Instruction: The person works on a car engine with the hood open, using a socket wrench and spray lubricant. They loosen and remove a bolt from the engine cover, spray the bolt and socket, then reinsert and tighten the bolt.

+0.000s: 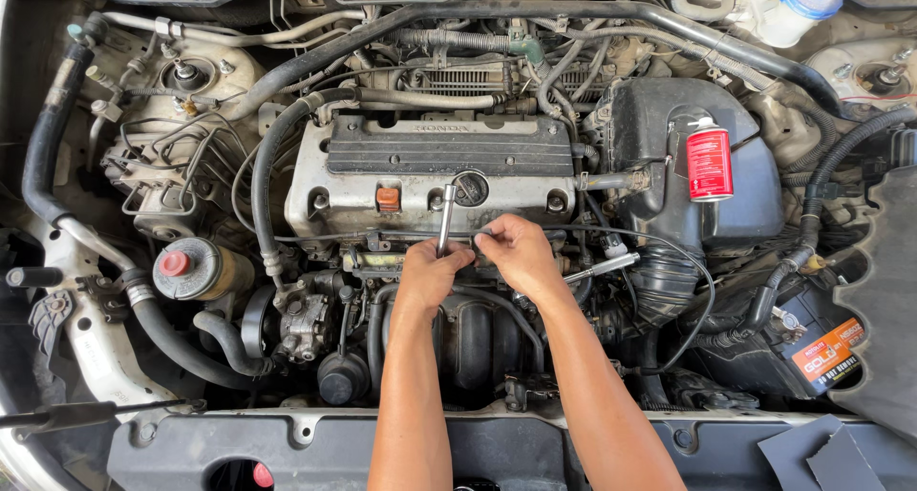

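- Over the engine bay, a slim metal socket wrench [445, 219] is gripped at its lower end by the closed fingers of the left hand [432, 271].
- Its long axis runs nearly upright, rising away from those fingers toward the black oil filler cap [470, 188], just beside its upper end.
- Just right of the tool, the right hand [516, 250] is curled on a thin black cable [611, 231]; a firm grasp cannot be told.
- Well right of both hands, a red spray can [709, 160] is stood on the black air box [659, 128].
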